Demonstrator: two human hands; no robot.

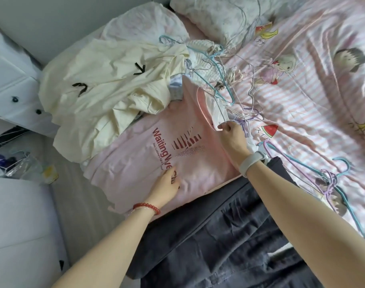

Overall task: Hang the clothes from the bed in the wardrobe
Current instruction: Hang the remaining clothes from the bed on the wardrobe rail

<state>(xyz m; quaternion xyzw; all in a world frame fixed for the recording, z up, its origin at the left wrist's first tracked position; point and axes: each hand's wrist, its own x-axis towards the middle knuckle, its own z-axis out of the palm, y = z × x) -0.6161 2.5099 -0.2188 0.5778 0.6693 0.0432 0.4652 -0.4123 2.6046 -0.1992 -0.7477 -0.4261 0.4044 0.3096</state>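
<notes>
The pink T-shirt (156, 161) lies flat mid-frame on the bed (302, 96), collar toward upper right, so the right hand (232, 135) is already there with fingers pinching the neckline by a wire hanger (213, 104), left hand (167, 183) pressing flat on the lower front.

Both forearms were bare, no sleeves visible. The left wrist bore a red bead bracelet (146, 207). The right wrist carried a pale grey band (252, 163).

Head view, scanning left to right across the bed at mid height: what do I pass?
White drawer unit → cream garment → pink T-shirt → right hand pinching its collar → watermelon print on the striped bedsheet.
</notes>
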